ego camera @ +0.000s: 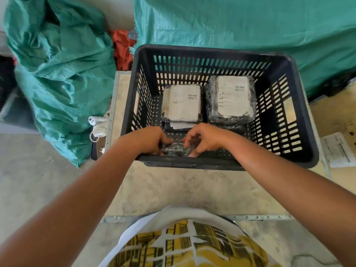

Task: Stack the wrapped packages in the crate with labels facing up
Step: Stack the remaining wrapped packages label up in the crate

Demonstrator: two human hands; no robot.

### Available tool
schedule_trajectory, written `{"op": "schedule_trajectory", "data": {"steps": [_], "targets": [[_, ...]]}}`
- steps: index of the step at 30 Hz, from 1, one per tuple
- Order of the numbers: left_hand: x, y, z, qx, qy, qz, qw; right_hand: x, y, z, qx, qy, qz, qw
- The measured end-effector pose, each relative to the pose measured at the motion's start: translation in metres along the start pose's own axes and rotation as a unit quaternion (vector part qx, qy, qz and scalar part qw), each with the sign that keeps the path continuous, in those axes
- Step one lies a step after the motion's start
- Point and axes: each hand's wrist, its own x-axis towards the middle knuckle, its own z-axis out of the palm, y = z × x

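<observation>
both forearms are stretched forward over the near rim of the black slotted plastic crate point(300, 105), which is set on the pale marbled tabletop point(173, 189). the left hand point(152, 140) and right hand point(202, 139) are curled inward toward each other, fingers bent and partly closed around a dark, glossy wrapped package point(176, 148) held between them low at the crate's near wall. 2 more wrapped packages lie side by side at the far end, the left package point(182, 105) and the right package point(231, 99), each with a white paper label facing up. crumpled green sacks point(63, 74) lie nearby.
</observation>
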Motion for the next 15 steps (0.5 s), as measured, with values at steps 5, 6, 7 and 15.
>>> {"op": "schedule_trajectory", "data": {"steps": [5, 6, 7, 15], "targets": [[0.003, -0.003, 0.010, 0.006, 0.024, -0.016, 1.000, -0.002, 0.008, 0.002, 0.043, 0.023, -0.017, 0.999], [0.005, -0.002, 0.011, 0.016, 0.031, -0.020, 0.999, -0.003, 0.010, 0.001, 0.053, 0.031, -0.020, 0.998], [0.007, -0.001, 0.011, 0.030, 0.033, -0.020, 0.999, -0.003, 0.011, 0.000, 0.057, 0.032, -0.019, 0.998], [0.004, 0.006, 0.009, 0.061, 0.057, 0.021, 0.996, 0.000, 0.005, 0.005, 0.003, 0.046, -0.035, 0.998]]}}
